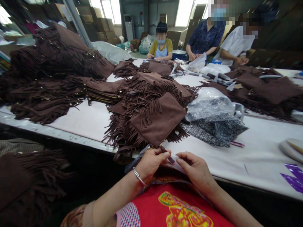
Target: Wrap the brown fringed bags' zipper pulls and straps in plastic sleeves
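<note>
A flat brown suede-like pouch lies tilted on top of a heap of fringed brown pouches, one corner pointing at me. At that corner my left hand is closed, thumb and forefinger pinching the brown zipper pull, whose tip sticks out past the fingers. Just to the right, my right hand has its thumb and fingertips closed on the edge of a thin whitish translucent sheet. Part of this sheet runs behind the left fingers, so its full shape is hidden.
Large stacks of brown pouches fill the left of the white table. Clear plastic bags and a black-and-white knit cloth lie right of the heap. More pouches sit at far right. Several people work across the table.
</note>
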Demonstrator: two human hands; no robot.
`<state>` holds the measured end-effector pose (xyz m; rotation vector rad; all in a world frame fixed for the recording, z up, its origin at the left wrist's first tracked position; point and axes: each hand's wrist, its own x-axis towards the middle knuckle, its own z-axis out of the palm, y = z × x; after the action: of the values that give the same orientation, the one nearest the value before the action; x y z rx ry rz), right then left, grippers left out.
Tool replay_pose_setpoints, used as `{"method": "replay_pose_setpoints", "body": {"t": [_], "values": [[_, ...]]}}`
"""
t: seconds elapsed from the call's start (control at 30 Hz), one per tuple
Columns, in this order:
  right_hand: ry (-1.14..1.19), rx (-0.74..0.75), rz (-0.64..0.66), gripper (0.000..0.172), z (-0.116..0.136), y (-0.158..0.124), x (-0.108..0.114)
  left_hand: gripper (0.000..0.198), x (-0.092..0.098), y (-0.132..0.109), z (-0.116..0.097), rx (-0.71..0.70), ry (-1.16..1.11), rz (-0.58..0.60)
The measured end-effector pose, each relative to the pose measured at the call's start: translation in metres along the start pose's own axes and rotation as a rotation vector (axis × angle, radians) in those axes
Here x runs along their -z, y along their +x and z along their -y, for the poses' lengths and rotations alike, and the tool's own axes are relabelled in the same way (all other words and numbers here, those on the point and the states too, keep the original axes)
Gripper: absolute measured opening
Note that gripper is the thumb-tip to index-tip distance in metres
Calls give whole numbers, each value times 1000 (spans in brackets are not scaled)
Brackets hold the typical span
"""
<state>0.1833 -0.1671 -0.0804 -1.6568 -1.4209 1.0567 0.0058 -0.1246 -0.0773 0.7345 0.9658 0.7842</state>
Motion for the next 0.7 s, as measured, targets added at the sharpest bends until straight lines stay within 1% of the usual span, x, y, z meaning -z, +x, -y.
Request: {"method": "replay_pose_setpoints", "body": {"t": [0.1,0.2,0.27,0.37,0.43,0.47,0.5,0.63,0.7], "values": [[-15,80,-12,14,2,-1,0,38,-1,-3,-4,90,-43,26],[-64,176,-10,11,6,-4,1,36,-1,-3,-5,125,18,10],[-100,259,-18,10,7,-7,2,33,-1,-3,-4,97,50,-3],[-124,407,-27,9,7,-12,4,28,-2,-2,-3,-3,132,-48],[-122,456,-11,9,5,-15,5,24,-3,-4,-5,-70,203,-79],[-113,443,8,9,4,-16,5,22,-3,-5,-6,-94,228,-89],[-95,397,25,11,4,-16,6,21,-4,-6,-7,-110,240,-96],[-32,87,91,27,11,-7,12,19,-6,-9,-11,-137,248,-117],[-84,21,133,36,20,0,14,18,-5,-9,-10,-151,255,-116]]}}
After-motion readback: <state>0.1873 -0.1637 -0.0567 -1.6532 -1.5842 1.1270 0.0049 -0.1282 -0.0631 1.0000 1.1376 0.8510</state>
